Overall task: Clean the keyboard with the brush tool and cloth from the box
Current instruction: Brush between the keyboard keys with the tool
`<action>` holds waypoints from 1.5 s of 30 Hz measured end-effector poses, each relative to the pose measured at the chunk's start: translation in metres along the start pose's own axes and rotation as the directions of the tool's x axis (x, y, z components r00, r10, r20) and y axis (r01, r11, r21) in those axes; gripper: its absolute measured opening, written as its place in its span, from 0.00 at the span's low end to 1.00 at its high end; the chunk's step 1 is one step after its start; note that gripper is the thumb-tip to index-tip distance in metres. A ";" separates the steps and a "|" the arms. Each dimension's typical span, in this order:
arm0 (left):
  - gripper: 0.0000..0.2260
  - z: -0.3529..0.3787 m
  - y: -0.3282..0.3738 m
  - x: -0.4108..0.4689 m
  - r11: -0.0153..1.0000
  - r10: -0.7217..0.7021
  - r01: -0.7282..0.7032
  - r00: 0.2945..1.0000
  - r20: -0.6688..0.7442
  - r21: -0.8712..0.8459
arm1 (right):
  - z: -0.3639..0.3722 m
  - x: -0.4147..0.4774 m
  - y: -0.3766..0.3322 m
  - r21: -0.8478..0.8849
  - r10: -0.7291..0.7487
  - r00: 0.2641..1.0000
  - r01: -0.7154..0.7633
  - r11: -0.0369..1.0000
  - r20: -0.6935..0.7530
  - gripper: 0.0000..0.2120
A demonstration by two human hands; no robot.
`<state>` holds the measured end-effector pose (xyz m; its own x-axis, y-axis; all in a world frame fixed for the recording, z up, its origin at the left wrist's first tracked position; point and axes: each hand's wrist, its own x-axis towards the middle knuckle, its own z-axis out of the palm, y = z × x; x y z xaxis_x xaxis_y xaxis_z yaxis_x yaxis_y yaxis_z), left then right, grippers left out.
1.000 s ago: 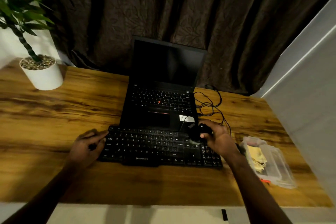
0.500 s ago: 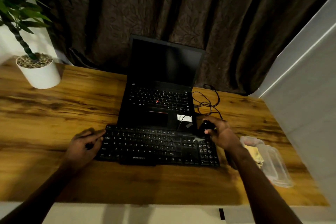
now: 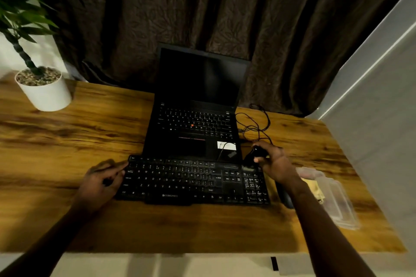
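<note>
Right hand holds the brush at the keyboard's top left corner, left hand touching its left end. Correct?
No. Head view: the right hand holds the brush at the keyboard's top right corner; the left hand does touch its left end.

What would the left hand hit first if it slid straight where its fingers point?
Likely the black plastic keyboard, at its far-left corner by the left hand; an open black laptop lies beyond.

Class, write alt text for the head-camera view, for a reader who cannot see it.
A person's right hand grips a black brush tool at the far right corner of a keyboard, while the left hand rests on its left edge. An open laptop stands behind.
</note>
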<state>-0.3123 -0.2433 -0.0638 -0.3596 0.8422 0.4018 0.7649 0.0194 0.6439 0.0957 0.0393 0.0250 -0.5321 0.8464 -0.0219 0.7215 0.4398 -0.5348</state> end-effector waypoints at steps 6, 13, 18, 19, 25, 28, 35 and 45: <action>0.21 0.000 0.000 0.000 1.000 -0.014 0.014 1.000 -0.004 0.010 | -0.019 -0.008 0.052 -0.082 0.132 0.991 -0.132 0.988 -0.007 0.23; 0.23 0.002 0.002 0.000 1.000 -0.008 0.008 1.000 -0.022 0.002 | -0.002 -0.010 0.024 -0.039 0.073 0.997 -0.072 0.997 0.040 0.22; 0.22 0.002 0.002 -0.001 1.000 -0.021 0.021 0.999 -0.034 -0.005 | -0.017 -0.020 0.016 -0.020 0.048 0.999 -0.049 0.999 -0.011 0.21; 0.21 0.003 0.002 -0.001 1.000 -0.025 0.025 0.999 -0.034 0.004 | -0.021 -0.022 0.025 -0.041 0.054 0.999 -0.054 0.998 -0.004 0.22; 0.20 0.006 -0.003 -0.002 0.999 -0.039 0.040 0.998 -0.044 0.021 | -0.019 -0.026 0.044 -0.081 0.063 0.998 -0.064 0.995 -0.014 0.21; 0.19 0.007 -0.006 0.000 0.999 -0.028 0.029 0.999 -0.044 0.025 | -0.006 -0.026 -0.005 -0.050 0.021 0.999 -0.019 0.999 0.037 0.21; 0.20 0.007 -0.010 -0.002 1.000 -0.028 0.027 0.999 -0.036 -0.012 | -0.009 -0.026 -0.008 -0.042 0.010 0.999 -0.008 0.999 0.052 0.23; 0.20 0.008 -0.017 -0.001 1.000 0.002 -0.002 1.000 -0.022 -0.004 | -0.003 -0.035 -0.016 -0.045 0.036 0.999 -0.035 0.998 0.010 0.21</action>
<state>-0.3206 -0.2396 -0.0802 -0.3700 0.8299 0.4176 0.7633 0.0153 0.6458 0.1044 0.0040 0.0370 -0.5104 0.8585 -0.0498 0.7592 0.4227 -0.4950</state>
